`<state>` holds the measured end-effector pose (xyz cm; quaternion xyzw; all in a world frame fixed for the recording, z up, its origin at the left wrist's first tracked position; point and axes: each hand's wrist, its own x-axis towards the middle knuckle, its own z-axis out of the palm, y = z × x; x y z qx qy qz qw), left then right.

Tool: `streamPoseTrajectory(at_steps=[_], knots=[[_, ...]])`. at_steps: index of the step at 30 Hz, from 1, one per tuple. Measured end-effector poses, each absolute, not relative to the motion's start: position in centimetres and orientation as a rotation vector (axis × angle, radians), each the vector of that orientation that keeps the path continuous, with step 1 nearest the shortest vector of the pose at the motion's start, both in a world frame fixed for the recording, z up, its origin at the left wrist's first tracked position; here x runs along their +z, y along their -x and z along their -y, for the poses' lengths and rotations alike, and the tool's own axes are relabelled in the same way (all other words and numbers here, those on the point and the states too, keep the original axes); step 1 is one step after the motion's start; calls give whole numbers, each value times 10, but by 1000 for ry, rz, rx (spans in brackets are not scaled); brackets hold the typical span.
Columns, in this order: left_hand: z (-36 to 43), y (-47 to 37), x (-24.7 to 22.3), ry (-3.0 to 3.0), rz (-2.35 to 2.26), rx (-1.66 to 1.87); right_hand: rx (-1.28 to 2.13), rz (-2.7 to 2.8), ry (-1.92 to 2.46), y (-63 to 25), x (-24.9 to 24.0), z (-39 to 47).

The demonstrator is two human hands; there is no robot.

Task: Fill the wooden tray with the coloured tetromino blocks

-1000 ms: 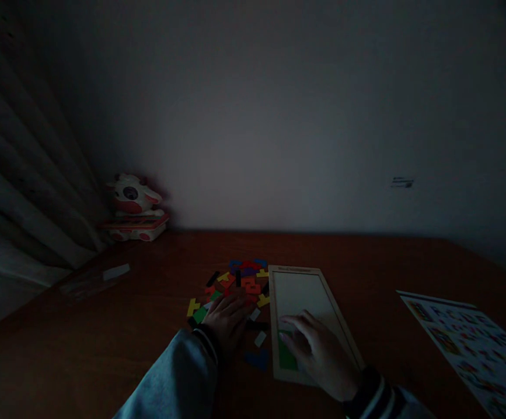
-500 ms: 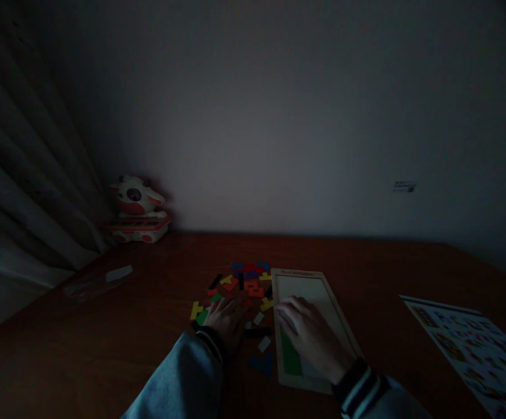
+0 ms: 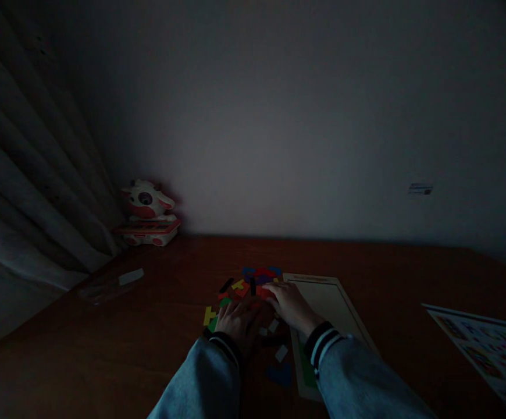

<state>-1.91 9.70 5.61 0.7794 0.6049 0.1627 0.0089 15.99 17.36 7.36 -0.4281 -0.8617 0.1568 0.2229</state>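
Loose flat puzzle pieces in several colours lie heaped in the middle of a brown table [image 3: 104, 349]. My left hand [image 3: 237, 320] rests over the near left of the heap, fingers stretched out, beside a yellow piece [image 3: 209, 316] and a green piece [image 3: 213, 324]. At the heap's right side, my right hand [image 3: 291, 304] reaches in with fingers extended over orange-red pieces [image 3: 264, 292]; its fingertips are dim. Under the right forearm lies a pale framed puzzle board [image 3: 344, 299], with a green piece [image 3: 307, 372] in its near left corner.
A blue piece [image 3: 280, 375] lies near the board's left edge. On the right is a printed sheet [image 3: 484, 349]. A cow-shaped toy [image 3: 148, 212] stands at the back left by the curtain [image 3: 39, 192]. A white strip [image 3: 131, 276] lies on clear plastic.
My right hand has moved left and away from me, off the board and onto the pieces. My left hand stays over the heap. The whole view has shifted slightly.
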Motion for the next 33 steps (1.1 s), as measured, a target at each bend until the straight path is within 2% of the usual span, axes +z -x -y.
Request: streamPoseTrajectory(at_steps=[21,27,33], knots=[[-109,34,42,-2326,-1625,876,753,2011,1186,-151,73,-154],[-108,33,45,-2342,-1591,974,854,1842,1116,-202,86,-119],[-103,18,50,-2417,-1446,1257,882,1706,1197,-261,69,-100]])
